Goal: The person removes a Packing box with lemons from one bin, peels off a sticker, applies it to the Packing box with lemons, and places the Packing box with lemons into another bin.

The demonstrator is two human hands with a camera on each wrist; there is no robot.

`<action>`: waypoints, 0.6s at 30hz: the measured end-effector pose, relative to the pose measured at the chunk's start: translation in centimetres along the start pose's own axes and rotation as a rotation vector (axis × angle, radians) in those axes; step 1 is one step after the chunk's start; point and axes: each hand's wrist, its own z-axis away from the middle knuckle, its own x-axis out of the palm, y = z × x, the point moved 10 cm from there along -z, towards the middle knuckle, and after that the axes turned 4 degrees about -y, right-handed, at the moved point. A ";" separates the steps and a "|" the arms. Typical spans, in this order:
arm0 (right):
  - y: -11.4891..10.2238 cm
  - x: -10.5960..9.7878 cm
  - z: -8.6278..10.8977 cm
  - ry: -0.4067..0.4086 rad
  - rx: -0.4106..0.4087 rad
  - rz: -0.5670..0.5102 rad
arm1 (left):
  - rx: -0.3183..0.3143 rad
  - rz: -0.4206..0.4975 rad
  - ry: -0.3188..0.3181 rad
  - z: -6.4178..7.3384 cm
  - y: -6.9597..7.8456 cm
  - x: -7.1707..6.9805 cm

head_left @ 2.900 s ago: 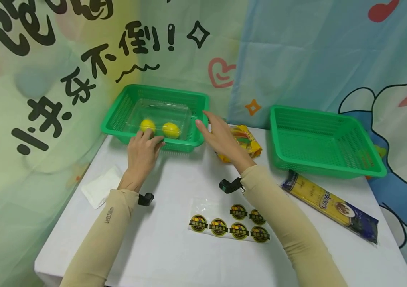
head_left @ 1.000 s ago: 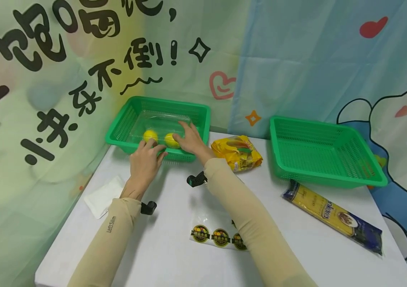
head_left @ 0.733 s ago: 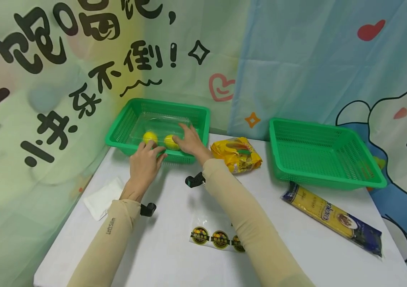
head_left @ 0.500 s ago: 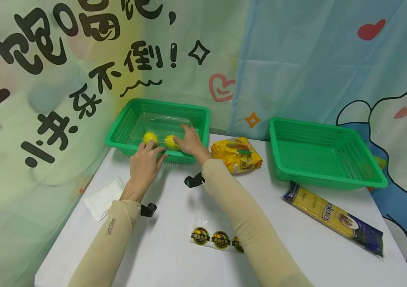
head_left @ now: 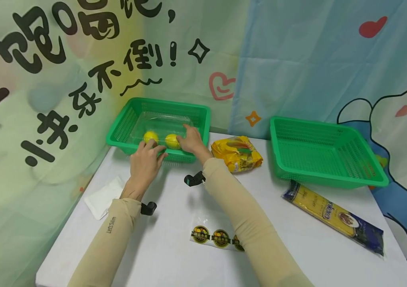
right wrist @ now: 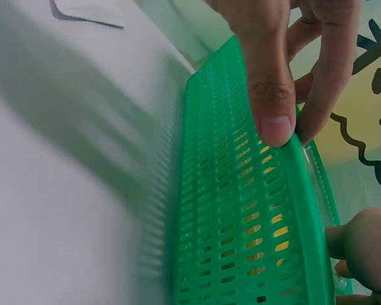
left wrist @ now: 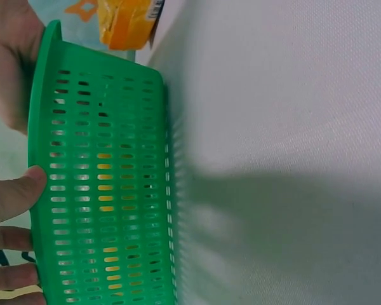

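Observation:
At the back left, a green basket [head_left: 117,136] holds a clear plastic box [head_left: 167,121]. Through the box show two yellow lemons [head_left: 151,137], [head_left: 172,141]. My left hand [head_left: 146,163] grips the basket's front rim. Its thumb [left wrist: 25,187] presses the outer wall while the other fingers reach over inside, partly hidden. My right hand [head_left: 193,141] comes over the rim at the front right corner. Index finger and thumb are at the box's right end, beside the right lemon; I cannot tell whether they pinch it.
A yellow printed bag [head_left: 237,153] lies right of the basket. A second green basket [head_left: 318,159] stands at the back right, with a pasta packet [head_left: 332,215] before it. A sticker sheet [head_left: 210,223] lies at the front, partly under the right forearm. A white packet [head_left: 104,197] lies left.
My right hand has moved left from the basket's right rim to the box's end, then shifted very slightly right within the last half second. My left hand keeps its hold on the front rim.

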 end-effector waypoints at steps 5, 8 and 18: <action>-0.2 -0.6 0.0 0.041 -0.012 -0.059 | 0.002 0.002 0.005 -0.1 -0.1 0.0; -0.2 -0.8 0.0 0.057 -0.007 -0.079 | 0.000 0.003 -0.001 -0.1 0.0 0.0; 0.3 -1.3 0.6 0.105 0.040 -0.166 | 0.005 0.002 0.001 -0.1 0.0 0.1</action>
